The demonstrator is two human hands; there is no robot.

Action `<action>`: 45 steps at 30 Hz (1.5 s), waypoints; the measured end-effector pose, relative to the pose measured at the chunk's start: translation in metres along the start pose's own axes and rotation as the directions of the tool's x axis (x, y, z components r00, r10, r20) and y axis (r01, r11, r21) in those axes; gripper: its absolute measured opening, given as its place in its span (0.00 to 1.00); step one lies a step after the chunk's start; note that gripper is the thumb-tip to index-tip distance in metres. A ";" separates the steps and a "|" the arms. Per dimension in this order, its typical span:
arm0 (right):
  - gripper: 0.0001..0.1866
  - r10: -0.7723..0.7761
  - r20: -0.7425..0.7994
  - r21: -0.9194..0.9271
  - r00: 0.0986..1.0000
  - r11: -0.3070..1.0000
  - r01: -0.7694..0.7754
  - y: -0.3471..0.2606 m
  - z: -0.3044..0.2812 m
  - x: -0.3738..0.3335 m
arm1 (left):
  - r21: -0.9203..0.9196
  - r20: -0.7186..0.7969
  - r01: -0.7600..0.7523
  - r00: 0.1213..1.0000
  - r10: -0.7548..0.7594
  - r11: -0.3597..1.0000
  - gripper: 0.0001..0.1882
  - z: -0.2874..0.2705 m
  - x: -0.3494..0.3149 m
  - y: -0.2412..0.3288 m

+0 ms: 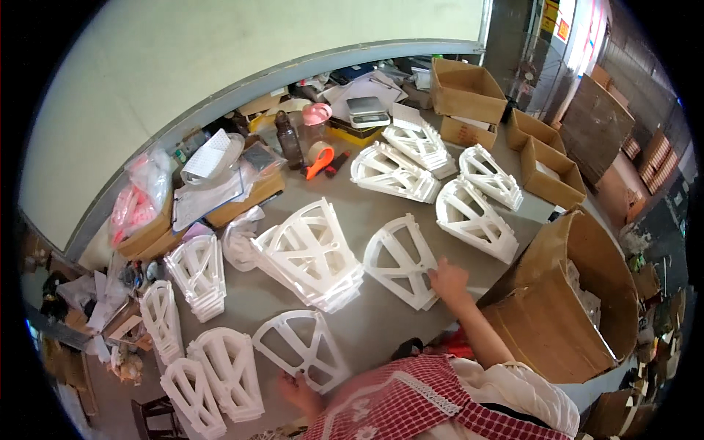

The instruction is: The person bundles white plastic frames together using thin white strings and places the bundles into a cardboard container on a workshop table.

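Note:
My right hand (449, 280) grips the right edge of a white fan-shaped plastic frame (400, 275), fingers closed at its rim. Close to my body, my left hand (299, 394) has its fingers closed at the lower left edge of another white fan-shaped frame (302, 345). Both frames have open cut-outs between their ribs. Between and beyond them lies a large stack of the same frames (312, 253). More stacks sit to the left, among them one stack (227, 374) beside my left hand. At the far right of the table are several further stacks (477, 220).
A big open cardboard box (550, 301) stands at the right table edge, close to my right forearm. Smaller cartons (469, 88) line the back right. Along the wall are a scale (368, 114), a brown bottle (288, 139), an orange tape roll (320, 158) and a clipboard (209, 198).

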State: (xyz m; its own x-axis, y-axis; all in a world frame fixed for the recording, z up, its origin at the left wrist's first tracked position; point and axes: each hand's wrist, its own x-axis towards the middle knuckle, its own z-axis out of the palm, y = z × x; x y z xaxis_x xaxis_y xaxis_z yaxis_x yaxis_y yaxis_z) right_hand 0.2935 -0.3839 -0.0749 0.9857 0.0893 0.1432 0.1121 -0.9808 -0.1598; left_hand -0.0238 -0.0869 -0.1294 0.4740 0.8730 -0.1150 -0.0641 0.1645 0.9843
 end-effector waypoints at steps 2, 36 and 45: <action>0.16 -0.023 0.000 -0.008 1.000 1.000 0.023 -0.015 -0.013 0.009 | -0.014 0.025 0.014 1.000 -0.014 1.000 0.24 0.002 0.000 0.007; 0.08 -0.506 -0.031 0.992 0.862 -0.122 -0.037 -0.219 -0.177 0.125 | -0.169 -0.024 0.058 0.998 -0.063 0.984 0.25 0.006 -0.006 0.001; 0.19 -0.733 -0.009 0.394 0.680 0.623 0.676 -0.311 -0.054 0.054 | -0.004 0.016 0.036 0.999 -0.036 0.999 0.22 -0.015 0.007 -0.026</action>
State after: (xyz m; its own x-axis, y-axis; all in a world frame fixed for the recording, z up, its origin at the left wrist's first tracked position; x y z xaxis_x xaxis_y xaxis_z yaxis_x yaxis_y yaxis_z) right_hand 0.3050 -0.0837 0.0352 0.5874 0.7779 0.2232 0.7856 -0.4819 -0.3880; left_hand -0.0318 -0.0787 -0.1579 0.4902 0.8589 -0.1482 -0.0508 0.1979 0.9789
